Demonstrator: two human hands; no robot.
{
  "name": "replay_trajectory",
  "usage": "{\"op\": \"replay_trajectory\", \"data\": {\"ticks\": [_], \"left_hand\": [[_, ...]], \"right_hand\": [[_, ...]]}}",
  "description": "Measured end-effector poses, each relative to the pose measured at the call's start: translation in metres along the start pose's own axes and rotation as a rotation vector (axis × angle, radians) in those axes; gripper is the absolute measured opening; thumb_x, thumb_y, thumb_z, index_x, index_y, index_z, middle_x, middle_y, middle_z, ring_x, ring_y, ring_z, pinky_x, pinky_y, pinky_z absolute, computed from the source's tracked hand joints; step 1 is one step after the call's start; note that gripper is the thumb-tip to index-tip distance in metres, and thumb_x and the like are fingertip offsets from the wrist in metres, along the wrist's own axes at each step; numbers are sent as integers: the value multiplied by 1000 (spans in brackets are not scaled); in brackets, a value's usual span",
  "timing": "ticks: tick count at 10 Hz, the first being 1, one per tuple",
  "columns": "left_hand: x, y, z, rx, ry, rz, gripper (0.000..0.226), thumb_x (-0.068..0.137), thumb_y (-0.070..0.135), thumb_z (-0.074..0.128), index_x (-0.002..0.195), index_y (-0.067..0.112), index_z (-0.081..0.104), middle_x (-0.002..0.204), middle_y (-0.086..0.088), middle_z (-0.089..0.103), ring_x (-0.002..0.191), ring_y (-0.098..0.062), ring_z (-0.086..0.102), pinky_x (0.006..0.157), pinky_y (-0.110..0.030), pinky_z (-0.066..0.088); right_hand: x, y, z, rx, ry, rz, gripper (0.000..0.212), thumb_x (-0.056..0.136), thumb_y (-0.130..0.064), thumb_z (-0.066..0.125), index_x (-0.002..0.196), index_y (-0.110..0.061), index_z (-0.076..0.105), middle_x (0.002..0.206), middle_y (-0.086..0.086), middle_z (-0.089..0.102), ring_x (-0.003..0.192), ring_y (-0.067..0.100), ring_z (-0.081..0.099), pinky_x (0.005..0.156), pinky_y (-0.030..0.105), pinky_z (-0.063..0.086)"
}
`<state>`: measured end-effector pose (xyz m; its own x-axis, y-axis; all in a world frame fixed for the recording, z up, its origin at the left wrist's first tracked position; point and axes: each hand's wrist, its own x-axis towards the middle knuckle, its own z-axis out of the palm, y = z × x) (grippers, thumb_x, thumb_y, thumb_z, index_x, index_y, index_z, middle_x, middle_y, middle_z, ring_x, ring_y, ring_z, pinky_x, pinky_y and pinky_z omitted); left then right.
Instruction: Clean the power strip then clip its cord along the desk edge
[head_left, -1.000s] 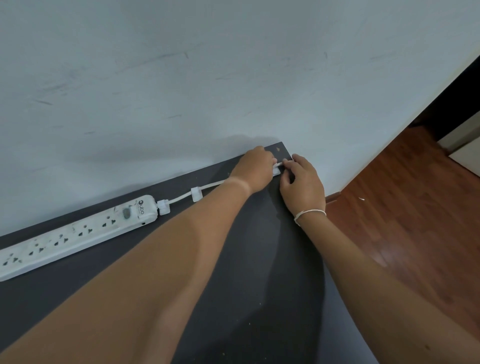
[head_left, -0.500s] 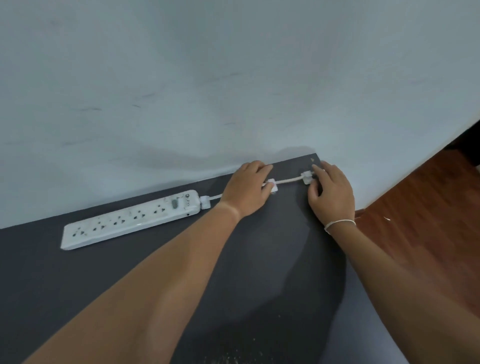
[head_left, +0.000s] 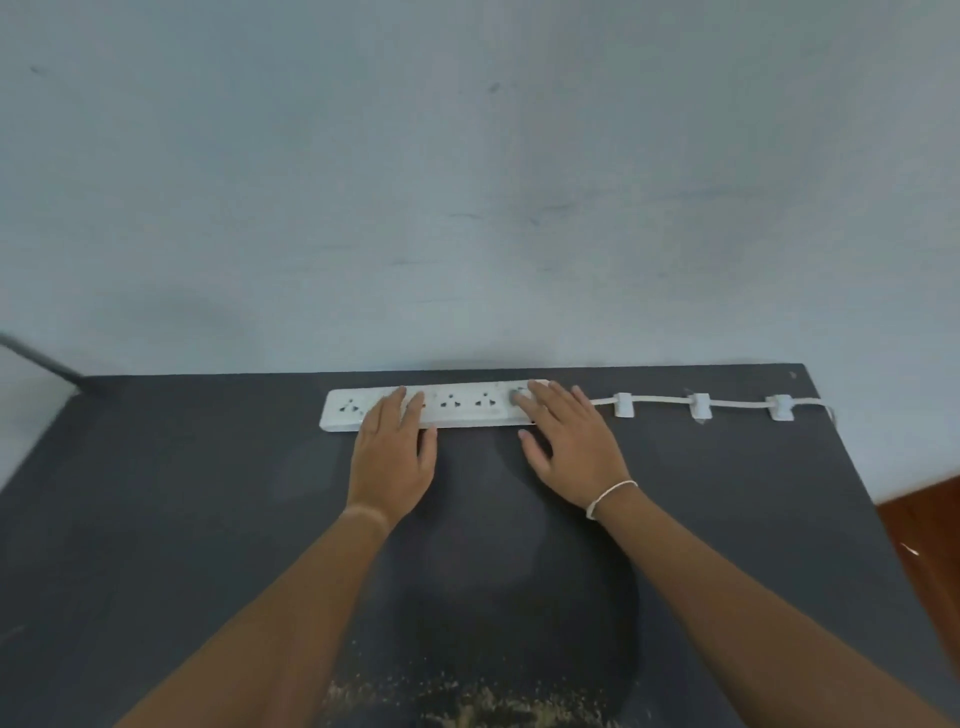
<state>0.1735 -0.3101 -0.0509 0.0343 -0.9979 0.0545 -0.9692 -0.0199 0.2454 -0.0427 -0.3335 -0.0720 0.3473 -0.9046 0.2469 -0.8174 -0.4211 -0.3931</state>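
Along the back edge of the dark grey matte surface (head_left: 208, 493), close against the pale blue wall (head_left: 467, 182), lies the long white plastic power strip (head_left: 462, 408), its long axis running left to right, parallel to the wall. Both hands rest on it from the near side: the left hand (head_left: 392, 462) lies flat over the left half, the right hand (head_left: 569, 447) over the end where the cord leaves. On each, the fingers (head_left: 400, 410) are extended and only slightly apart, pressing down and clamped on nothing. The strip lies directly under the fingertips and just beyond the palms, so any nudge would go toward or along the wall. From the right end the thin white cord (head_left: 660, 399) runs rightward through three small white plastic clips (head_left: 699, 406), reaching the surface's right corner. The right hand is nearer the cord. The clipping looks essentially finished; what remains seems to be squaring the strip.
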Motion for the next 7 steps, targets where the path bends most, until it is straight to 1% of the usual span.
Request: {"op": "replay_trajectory", "data": {"ticks": [1,2,3,5,6,7], "left_hand": [[-8,-23,0,-11,-26,-79,49,95,28,42,140,9,35,151,-15,31,142,-32,23,119,-42,19],[-10,-34,1,-39,-38,-91,51,96,28,39,142,10,29,154,-13,24,144,-28,16,120,-39,16],[-7,-36,1,-72,-35,-68,51,96,28,39,142,10,30,154,-13,23,145,-28,15,119,-37,15],[-3,-41,-2,-80,-40,-42,51,95,29,39,142,11,30,154,-12,24,145,-27,16,119,-36,15],[-2,-42,-6,-92,-61,-32,52,95,31,38,143,12,28,154,-12,23,145,-27,15,119,-35,13],[0,-41,-18,-96,-55,-30,53,95,32,37,143,11,28,155,-11,23,144,-27,17,119,-36,14]], "right_hand": [[0,-6,10,-27,-68,26,48,87,-34,37,123,-10,57,130,11,57,125,31,48,107,44,29],[-1,-8,12,-56,-71,48,49,87,-35,36,124,-9,57,133,11,55,128,31,44,109,42,24],[-1,-11,11,-68,-84,67,51,87,-35,35,126,-10,55,134,10,54,129,31,43,109,40,22],[1,-18,9,-89,-106,104,53,86,-37,34,127,-10,54,135,10,53,129,31,43,108,42,23],[1,-21,4,-103,-115,128,56,85,-41,30,131,-15,51,137,8,51,131,30,41,110,42,21],[5,-30,-6,-75,-58,170,54,84,-42,31,126,-16,54,135,9,53,128,31,44,109,44,26]]}}
